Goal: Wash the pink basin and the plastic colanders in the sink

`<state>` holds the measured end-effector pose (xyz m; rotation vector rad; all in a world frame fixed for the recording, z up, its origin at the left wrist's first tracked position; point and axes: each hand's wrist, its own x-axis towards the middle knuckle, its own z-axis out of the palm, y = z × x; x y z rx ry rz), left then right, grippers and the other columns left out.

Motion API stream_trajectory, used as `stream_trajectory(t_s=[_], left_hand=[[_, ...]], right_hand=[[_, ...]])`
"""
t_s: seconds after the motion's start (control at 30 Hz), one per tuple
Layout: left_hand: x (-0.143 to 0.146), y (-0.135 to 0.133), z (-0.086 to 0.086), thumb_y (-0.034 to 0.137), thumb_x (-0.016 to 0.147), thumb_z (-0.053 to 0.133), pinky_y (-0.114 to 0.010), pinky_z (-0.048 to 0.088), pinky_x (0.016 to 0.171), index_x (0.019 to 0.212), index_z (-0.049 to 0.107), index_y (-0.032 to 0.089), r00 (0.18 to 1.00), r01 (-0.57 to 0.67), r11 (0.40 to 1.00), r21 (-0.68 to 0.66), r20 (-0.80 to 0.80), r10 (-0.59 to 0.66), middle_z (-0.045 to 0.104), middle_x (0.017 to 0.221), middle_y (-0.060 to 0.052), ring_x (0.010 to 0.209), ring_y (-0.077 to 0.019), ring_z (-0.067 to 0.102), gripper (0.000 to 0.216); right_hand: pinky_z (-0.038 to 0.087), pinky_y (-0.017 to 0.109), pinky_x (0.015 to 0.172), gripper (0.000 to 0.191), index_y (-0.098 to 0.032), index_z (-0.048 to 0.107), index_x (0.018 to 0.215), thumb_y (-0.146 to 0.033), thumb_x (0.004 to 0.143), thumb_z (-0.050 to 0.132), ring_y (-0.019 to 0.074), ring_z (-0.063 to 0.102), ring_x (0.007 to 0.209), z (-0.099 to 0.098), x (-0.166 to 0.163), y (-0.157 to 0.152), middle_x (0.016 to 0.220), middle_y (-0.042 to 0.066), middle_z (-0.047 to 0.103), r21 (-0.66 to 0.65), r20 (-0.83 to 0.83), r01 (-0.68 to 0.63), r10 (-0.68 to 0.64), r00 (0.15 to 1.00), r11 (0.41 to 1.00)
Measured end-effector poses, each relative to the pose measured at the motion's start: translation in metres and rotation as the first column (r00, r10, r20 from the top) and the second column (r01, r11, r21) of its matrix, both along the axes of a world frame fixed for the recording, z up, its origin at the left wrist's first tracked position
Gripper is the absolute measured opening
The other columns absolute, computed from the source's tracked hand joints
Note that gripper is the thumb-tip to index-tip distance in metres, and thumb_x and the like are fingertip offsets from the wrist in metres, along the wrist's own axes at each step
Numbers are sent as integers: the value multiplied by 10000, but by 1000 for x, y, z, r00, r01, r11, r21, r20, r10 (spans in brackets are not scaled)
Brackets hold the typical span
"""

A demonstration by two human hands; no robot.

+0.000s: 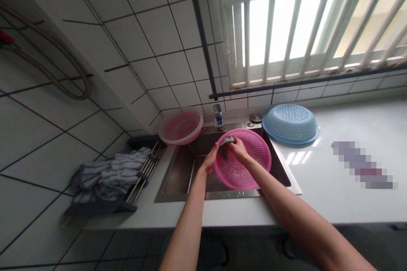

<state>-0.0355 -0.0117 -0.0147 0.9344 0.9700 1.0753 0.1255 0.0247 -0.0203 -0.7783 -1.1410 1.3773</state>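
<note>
A pink plastic colander (254,159) is tilted over the sink, its holed inside towards me. My left hand (210,161) grips its left rim, fingers partly behind it. At the upper left rim, my right hand (238,148) is closed on a small grey-green cloth (227,140), which is folded over the edge; whether it is a cloth or a thin scouring pad is hard to make out. Below the colander lies the steel sink (178,173), with a metal faucet (218,115) behind it.
A pink basin (182,126) stands at the sink's back left corner. An upturned blue basket (290,123) rests on the white counter (337,203) to the right, near a blurred-out object (362,164). Striped cloth (111,173) lies on a dark rack at left. A barred window is behind.
</note>
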Motion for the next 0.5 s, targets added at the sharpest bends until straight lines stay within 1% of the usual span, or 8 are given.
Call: stream_trajectory(t_s=[0.07, 0.1, 0.17, 0.23, 0.3, 0.37, 0.43, 0.5], left_hand=[[3, -1, 2, 721, 940, 628, -424, 528, 1121, 1368, 702, 206, 998, 46, 999, -29, 38, -45, 760, 1320, -132, 1277, -296, 691, 674], [3, -1, 2, 738, 936, 615, -415, 551, 1085, 1339, 718, 190, 997, 62, 997, -50, 41, -60, 778, 1271, -142, 1233, -294, 714, 687], [1, -1, 2, 778, 921, 595, -382, 601, 970, 1251, 753, 160, 999, 33, 994, -104, 14, -32, 812, 1122, -147, 1095, -283, 764, 718], [-4, -1, 1, 807, 899, 596, -340, 619, 856, 1177, 771, 149, 996, -71, 987, -147, -66, 62, 820, 981, -125, 961, -259, 784, 735], [-8, 0, -1, 816, 877, 618, -315, 617, 799, 1119, 780, 146, 978, -167, 974, -156, -151, 143, 812, 898, -100, 879, -238, 780, 731], [-8, -1, -1, 804, 875, 635, -337, 619, 834, 1109, 782, 146, 979, -153, 976, -156, -157, 128, 815, 917, -103, 890, -243, 779, 714], [-4, -3, 1, 786, 896, 628, -397, 607, 947, 1165, 778, 156, 996, -49, 988, -144, -75, 39, 821, 1038, -129, 1005, -277, 775, 701], [2, -4, 3, 757, 923, 616, -447, 552, 1078, 1246, 762, 176, 999, 53, 994, -100, 16, -52, 801, 1193, -144, 1168, -305, 736, 681]], right_hand=[[502, 267, 749, 247, -203, 643, 947, -314, 727, 640, 172, 596, 821, 3, 6, 1, 947, 32, 688, 55, 56, 75, -78, 995, 996], [493, 262, 734, 236, -202, 648, 939, -298, 724, 631, 172, 588, 811, 3, 6, 0, 929, 28, 684, 81, 109, 23, -32, 994, 996], [474, 253, 696, 207, -196, 658, 895, -253, 700, 619, 169, 575, 776, 2, 4, -7, 869, 20, 671, 97, 237, -230, 202, 950, 968], [465, 246, 676, 198, -186, 664, 855, -210, 666, 614, 161, 573, 745, -1, -4, -15, 826, 13, 661, 65, 337, -506, 459, 822, 860], [465, 243, 674, 218, -179, 666, 853, -189, 642, 613, 152, 572, 726, -5, -11, -20, 819, 7, 657, 48, 358, -601, 548, 756, 798], [472, 245, 681, 231, -181, 659, 877, -208, 651, 621, 153, 573, 733, -6, -13, -18, 838, 8, 661, 64, 297, -501, 463, 835, 863], [487, 256, 703, 236, -190, 651, 912, -257, 687, 630, 166, 587, 769, -3, -8, -12, 881, 19, 677, 70, 189, -281, 264, 946, 957], [507, 277, 748, 255, -197, 649, 955, -303, 724, 629, 183, 606, 818, 2, 2, -4, 939, 36, 696, 58, 105, -58, 52, 993, 997]])
